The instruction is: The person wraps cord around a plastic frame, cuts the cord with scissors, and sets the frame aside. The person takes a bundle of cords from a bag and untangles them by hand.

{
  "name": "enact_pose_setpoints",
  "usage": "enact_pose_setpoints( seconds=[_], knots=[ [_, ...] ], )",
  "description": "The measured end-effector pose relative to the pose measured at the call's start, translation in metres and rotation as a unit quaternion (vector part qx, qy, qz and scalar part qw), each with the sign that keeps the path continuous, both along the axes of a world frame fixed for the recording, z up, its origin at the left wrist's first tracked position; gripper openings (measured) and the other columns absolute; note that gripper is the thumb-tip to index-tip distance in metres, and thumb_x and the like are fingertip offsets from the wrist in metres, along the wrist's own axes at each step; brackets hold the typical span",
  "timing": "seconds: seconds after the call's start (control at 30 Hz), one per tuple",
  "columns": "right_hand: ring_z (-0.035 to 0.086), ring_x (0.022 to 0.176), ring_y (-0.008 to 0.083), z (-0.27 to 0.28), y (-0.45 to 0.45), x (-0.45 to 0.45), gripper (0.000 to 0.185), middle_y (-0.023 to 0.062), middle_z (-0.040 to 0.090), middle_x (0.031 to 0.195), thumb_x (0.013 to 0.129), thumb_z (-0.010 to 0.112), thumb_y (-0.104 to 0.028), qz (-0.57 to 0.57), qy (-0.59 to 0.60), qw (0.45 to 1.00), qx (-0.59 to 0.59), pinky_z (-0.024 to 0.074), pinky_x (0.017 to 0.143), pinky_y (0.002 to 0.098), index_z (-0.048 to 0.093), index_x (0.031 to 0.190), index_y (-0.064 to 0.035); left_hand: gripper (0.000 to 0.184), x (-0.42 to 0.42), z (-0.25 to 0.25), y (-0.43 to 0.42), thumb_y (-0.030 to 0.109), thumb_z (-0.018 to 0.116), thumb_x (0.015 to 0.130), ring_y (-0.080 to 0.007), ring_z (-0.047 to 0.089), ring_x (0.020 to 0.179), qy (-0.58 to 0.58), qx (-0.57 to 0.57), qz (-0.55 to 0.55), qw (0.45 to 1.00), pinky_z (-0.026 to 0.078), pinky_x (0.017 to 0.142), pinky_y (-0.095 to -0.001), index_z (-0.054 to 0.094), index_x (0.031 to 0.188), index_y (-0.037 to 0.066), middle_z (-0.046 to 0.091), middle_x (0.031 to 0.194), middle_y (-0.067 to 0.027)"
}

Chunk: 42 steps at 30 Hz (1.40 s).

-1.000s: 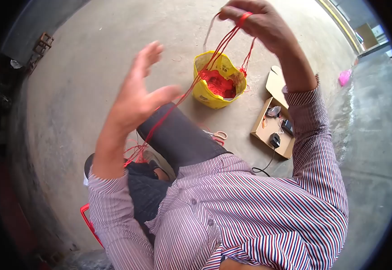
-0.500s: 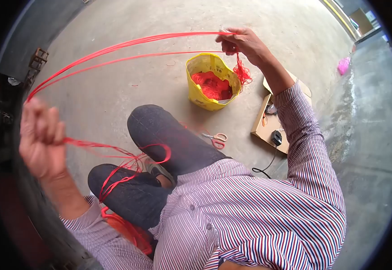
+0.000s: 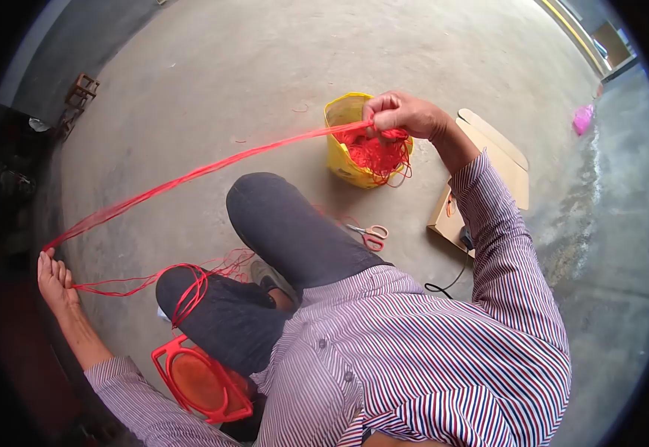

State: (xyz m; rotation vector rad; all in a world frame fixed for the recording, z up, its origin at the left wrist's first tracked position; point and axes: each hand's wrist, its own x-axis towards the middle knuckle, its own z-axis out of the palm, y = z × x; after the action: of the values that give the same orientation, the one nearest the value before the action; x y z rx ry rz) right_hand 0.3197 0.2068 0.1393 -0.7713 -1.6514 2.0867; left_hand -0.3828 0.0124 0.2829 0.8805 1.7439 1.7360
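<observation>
Red cord [image 3: 212, 170] in several strands is stretched between my two hands. At the far left, my left hand [image 3: 57, 281] is closed on one end of the bundle, and loose strands trail from it over my left knee. My right hand [image 3: 406, 118] pinches the other end just above a yellow bag [image 3: 348, 173]. A tangled heap of the same red cord [image 3: 373, 153] fills the bag, and some loops hang over its rim. Scissors [image 3: 371, 234] with red and pale handles lie on the floor beside my right leg.
An opened cardboard box [image 3: 447, 212] with a black cable [image 3: 451, 281] stands to the right of the bag. A red plastic frame-like object [image 3: 183, 372] is beside my left thigh. A pink bag [image 3: 583, 119] lies by the right wall, a wooden stool [image 3: 80, 93] at the left.
My right hand has come down over the yellow bag, and my left hand has moved lower. The separate strands between them have drawn together into one taut, slanting bundle.
</observation>
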Motion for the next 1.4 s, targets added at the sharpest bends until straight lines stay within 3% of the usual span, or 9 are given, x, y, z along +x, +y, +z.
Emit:
enact_pose_setpoints(
  seconds=[0.23, 0.3, 0.37, 0.5, 0.67, 0.87, 1.1, 1.23, 1.4],
  knots=[
    [0.053, 0.068, 0.0048, 0.007, -0.01, -0.035, 0.018, -0.0052, 0.06, 0.072, 0.089, 0.071, -0.022, 0.035, -0.116, 0.988, 0.098, 0.044, 0.064, 0.0239, 0.068, 0.086, -0.0043, 0.029, -0.116, -0.012, -0.064, 0.033, 0.056, 0.098, -0.0048, 0.037, 0.047, 0.147, -0.129, 0.15, 0.969, 0.033, 0.04, -0.0236, 0.062, 0.106, 0.006, 0.04, 0.058, 0.0055],
    [0.053, 0.067, 0.0046, 0.021, -0.017, -0.054, 0.019, -0.0051, 0.06, 0.07, 0.09, 0.07, -0.022, 0.006, -0.109, 0.988, 0.109, 0.0437, 0.062, 0.024, 0.068, 0.085, -0.0041, 0.038, -0.174, -0.053, -0.064, 0.034, 0.061, 0.093, -0.017, 0.062, 0.071, 0.506, -0.189, 0.187, 0.82, 0.051, 0.067, -0.0319, 0.062, 0.119, 0.007, 0.066, 0.077, -0.0039],
    [0.052, 0.061, 0.005, 0.032, -0.026, -0.078, 0.02, -0.0041, 0.059, 0.067, 0.091, 0.069, -0.023, -0.036, -0.086, 0.988, 0.119, 0.0423, 0.057, 0.0235, 0.068, 0.085, -0.0041, 0.051, -0.057, -0.043, -0.039, 0.032, 0.067, 0.085, -0.0296, 0.058, 0.118, 0.647, -0.349, 0.16, 0.659, 0.044, 0.1, -0.0372, 0.057, 0.13, 0.009, 0.063, 0.124, -0.0142],
    [0.052, 0.059, 0.0055, 0.062, -0.038, -0.128, 0.022, -0.0031, 0.058, 0.064, 0.09, 0.07, -0.025, 0.0, -0.063, 0.988, 0.139, 0.0424, 0.056, 0.0242, 0.07, 0.085, -0.0039, 0.065, 0.163, -0.024, 0.016, 0.029, 0.067, 0.079, -0.03, 0.046, 0.131, 0.432, -0.129, -0.146, 0.881, 0.032, 0.111, -0.0413, 0.051, 0.135, 0.001, 0.054, 0.136, -0.0168],
    [0.051, 0.059, 0.0034, 0.071, -0.046, -0.179, 0.022, -0.004, 0.058, 0.067, 0.094, 0.066, -0.024, 0.019, -0.027, 0.984, 0.172, 0.0403, 0.053, 0.0217, 0.07, 0.089, -0.0019, 0.067, 0.308, -0.035, 0.054, 0.028, 0.073, 0.079, -0.0219, 0.059, 0.111, 0.251, -0.026, -0.402, 0.88, 0.043, 0.099, -0.0378, 0.048, 0.136, 0.002, 0.065, 0.116, -0.0126],
    [0.056, 0.068, 0.0051, 0.055, -0.047, -0.177, 0.021, -0.0025, 0.062, 0.073, 0.092, 0.068, -0.023, -0.024, 0.059, 0.996, 0.061, 0.0454, 0.063, 0.0232, 0.068, 0.096, -0.0027, 0.023, 0.34, -0.046, 0.067, 0.014, 0.06, 0.095, -0.0003, 0.043, 0.064, 0.13, -0.128, -0.355, 0.917, 0.035, 0.055, -0.0179, 0.062, 0.113, -0.001, 0.055, 0.077, 0.0078],
    [0.06, 0.078, 0.0074, 0.021, -0.027, -0.142, 0.022, -0.0028, 0.066, 0.083, 0.089, 0.07, -0.021, 0.162, -0.043, 0.982, 0.088, 0.047, 0.075, 0.0236, 0.066, 0.101, -0.0033, 0.014, 0.307, -0.053, 0.074, 0.016, 0.065, 0.093, -0.0007, 0.04, 0.064, 0.213, -0.116, -0.3, 0.922, 0.033, 0.056, -0.019, 0.068, 0.093, 0.002, 0.053, 0.072, 0.0083],
    [0.063, 0.077, 0.0109, 0.007, -0.022, -0.13, 0.014, 0.003, 0.068, 0.083, 0.095, 0.06, -0.021, -0.003, 0.114, 0.992, -0.046, 0.0487, 0.075, 0.0269, 0.063, 0.098, -0.0071, 0.015, 0.284, -0.067, 0.074, 0.016, 0.066, 0.09, -0.0043, 0.049, 0.07, 0.202, -0.136, -0.342, 0.907, 0.041, 0.065, -0.0227, 0.069, 0.091, 0.001, 0.061, 0.077, 0.0039],
    [0.03, 0.048, 0.0054, 0.018, -0.019, -0.126, 0.018, -0.0036, 0.045, 0.064, 0.097, 0.057, -0.026, -0.016, 0.233, 0.952, -0.197, 0.0338, 0.045, 0.0278, 0.055, 0.089, -0.0107, 0.018, 0.275, -0.084, 0.068, 0.017, 0.066, 0.089, -0.005, 0.048, 0.07, 0.226, -0.176, -0.349, 0.892, 0.042, 0.064, -0.0248, 0.07, 0.091, 0.0, 0.058, 0.071, 0.0033]
  ],
)
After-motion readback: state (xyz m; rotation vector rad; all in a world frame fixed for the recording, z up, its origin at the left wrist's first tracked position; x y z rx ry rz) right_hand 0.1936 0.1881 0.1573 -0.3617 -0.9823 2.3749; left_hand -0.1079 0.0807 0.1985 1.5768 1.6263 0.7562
